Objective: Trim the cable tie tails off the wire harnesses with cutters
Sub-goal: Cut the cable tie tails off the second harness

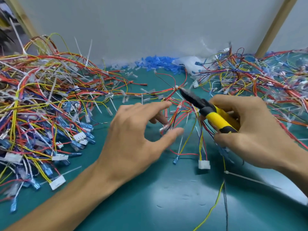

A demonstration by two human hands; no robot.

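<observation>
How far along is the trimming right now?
Done, apparently: right pile shows few long tails. In hand: right hand grips the cutters, nose at a tie on the middle harness; left hand open beside it. Left: left pile bristling with tails, plus one long tail below.

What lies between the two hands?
Head view: a harness of red, yellow and blue wires lies on the green mat between the left hand and the right hand gripping yellow-and-black cutters.
</observation>
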